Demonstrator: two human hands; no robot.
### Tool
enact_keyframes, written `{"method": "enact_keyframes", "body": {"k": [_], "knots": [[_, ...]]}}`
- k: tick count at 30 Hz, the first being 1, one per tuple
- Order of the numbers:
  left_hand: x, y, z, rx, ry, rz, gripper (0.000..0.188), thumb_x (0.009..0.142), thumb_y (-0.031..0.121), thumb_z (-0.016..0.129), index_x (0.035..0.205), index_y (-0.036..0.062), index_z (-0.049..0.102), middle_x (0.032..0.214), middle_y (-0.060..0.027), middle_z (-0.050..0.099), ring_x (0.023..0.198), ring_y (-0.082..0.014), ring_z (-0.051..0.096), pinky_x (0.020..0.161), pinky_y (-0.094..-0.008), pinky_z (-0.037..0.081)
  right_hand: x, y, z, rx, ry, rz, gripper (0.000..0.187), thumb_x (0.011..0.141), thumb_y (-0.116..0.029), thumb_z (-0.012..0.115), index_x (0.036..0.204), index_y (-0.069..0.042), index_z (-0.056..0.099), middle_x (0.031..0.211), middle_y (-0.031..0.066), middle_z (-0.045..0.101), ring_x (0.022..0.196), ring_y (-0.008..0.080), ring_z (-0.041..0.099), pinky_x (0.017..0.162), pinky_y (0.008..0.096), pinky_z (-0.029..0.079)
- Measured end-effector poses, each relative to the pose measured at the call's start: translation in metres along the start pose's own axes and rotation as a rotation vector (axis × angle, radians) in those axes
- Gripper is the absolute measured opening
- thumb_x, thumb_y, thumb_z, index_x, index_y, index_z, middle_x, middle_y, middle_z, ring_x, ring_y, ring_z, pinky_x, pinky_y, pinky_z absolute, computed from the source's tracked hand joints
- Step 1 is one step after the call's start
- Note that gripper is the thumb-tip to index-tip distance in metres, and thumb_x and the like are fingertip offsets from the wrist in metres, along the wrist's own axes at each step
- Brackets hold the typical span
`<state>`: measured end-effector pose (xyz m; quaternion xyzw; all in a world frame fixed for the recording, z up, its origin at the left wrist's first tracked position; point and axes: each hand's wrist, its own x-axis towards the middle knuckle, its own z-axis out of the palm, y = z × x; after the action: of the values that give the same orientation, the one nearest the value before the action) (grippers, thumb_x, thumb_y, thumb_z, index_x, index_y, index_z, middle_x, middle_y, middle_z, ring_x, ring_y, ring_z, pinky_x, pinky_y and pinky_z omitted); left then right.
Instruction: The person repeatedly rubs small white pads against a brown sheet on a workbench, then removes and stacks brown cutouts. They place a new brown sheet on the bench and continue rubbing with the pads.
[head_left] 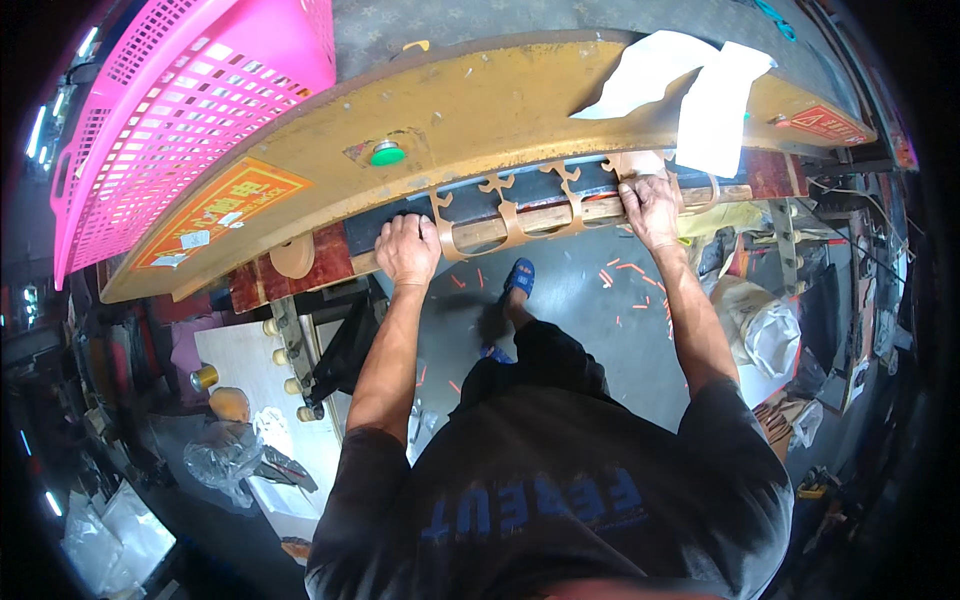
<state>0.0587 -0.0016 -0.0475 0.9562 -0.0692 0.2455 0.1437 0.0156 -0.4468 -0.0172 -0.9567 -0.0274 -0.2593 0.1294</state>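
Observation:
In front of me a long dark board (372,229) with a wooden front strip (478,234) lies under the yellow beam of a press. My left hand (408,250) is closed at the board's left part, its fingers curled over the front edge. Further right, my right hand (652,212) grips the same edge, its fingers against a tan sheet. That tan cut-out sheet (509,212), a lattice of narrow strips with openings, lies across the board and hangs over the strip between my hands. The beam hides the board's far side.
The yellow beam (480,110) carries a green button (387,153) and white paper pieces (712,110). A pink basket (200,110) stands at the upper left. A round tan piece (292,257) lies left of the board. Red-orange scraps (640,272) litter the floor. A white bag (765,325) sits at right.

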Motion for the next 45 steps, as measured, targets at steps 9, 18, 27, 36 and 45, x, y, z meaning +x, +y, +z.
{"method": "enact_keyframes", "body": {"k": [9, 18, 27, 36, 45], "knots": [[-0.002, 0.0, 0.004, -0.026, 0.017, -0.036, 0.02, 0.092, 0.026, 0.065, 0.081, 0.0107, 0.069, 0.084, -0.0075, 0.067, 0.085, -0.0329, 0.064, 0.076, -0.0502, 0.05, 0.009, -0.009, 0.002, 0.02, -0.126, 0.141, 0.027, 0.098, -0.031, 0.07, 0.091, -0.006, 0.076, 0.093, 0.0156, 0.071, 0.092, 0.039, 0.067, 0.085, 0.0515, 0.053], [-0.048, 0.02, -0.032, -0.304, -0.041, -0.187, 0.011, 0.094, 0.017, 0.065, 0.098, 0.0078, 0.07, 0.098, -0.0138, 0.069, 0.095, -0.0376, 0.064, 0.086, -0.0509, 0.049, -0.004, -0.093, -0.028, 0.161, 0.038, 0.143, 0.028, 0.09, -0.025, 0.077, 0.11, -0.006, 0.079, 0.117, 0.0151, 0.073, 0.113, 0.038, 0.067, 0.101, 0.0504, 0.052], [-0.093, 0.061, -0.052, -0.21, -0.112, -0.046, 0.047, 0.091, 0.019, 0.068, 0.134, 0.0006, 0.062, 0.145, -0.0232, 0.053, 0.141, -0.0459, 0.045, 0.119, -0.0564, 0.036, -0.003, -0.275, 0.051, 0.168, -0.334, 0.109, 0.072, 0.077, -0.037, 0.085, 0.144, -0.016, 0.065, 0.158, 0.0251, 0.043, 0.14, 0.0532, 0.041, 0.117, 0.0608, 0.036], [-0.175, 0.071, -0.074, -0.274, -0.126, -0.107, 0.047, 0.091, 0.019, 0.068, 0.135, 0.0029, 0.06, 0.15, -0.022, 0.05, 0.143, -0.0448, 0.043, 0.12, -0.0633, 0.031, -0.027, -0.189, -0.039, 1.429, -0.388, 0.82, 0.059, 0.082, -0.001, 0.082, 0.139, -0.005, 0.069, 0.116, 0.0039, 0.075, 0.113, 0.0162, 0.065, 0.096, 0.0357, 0.056], [-0.211, 0.077, -0.093, -0.319, -0.166, -0.123, 0.048, 0.089, 0.02, 0.068, 0.134, 0.003, 0.061, 0.15, -0.0223, 0.05, 0.141, -0.0452, 0.044, 0.121, -0.0646, 0.028, -0.104, -0.175, -0.035, 0.304, -0.165, 0.051, 0.044, 0.073, -0.02, 0.086, 0.116, -0.017, 0.081, 0.144, 0.0063, 0.063, 0.137, 0.0496, 0.046, 0.112, 0.0603, 0.047]]}}
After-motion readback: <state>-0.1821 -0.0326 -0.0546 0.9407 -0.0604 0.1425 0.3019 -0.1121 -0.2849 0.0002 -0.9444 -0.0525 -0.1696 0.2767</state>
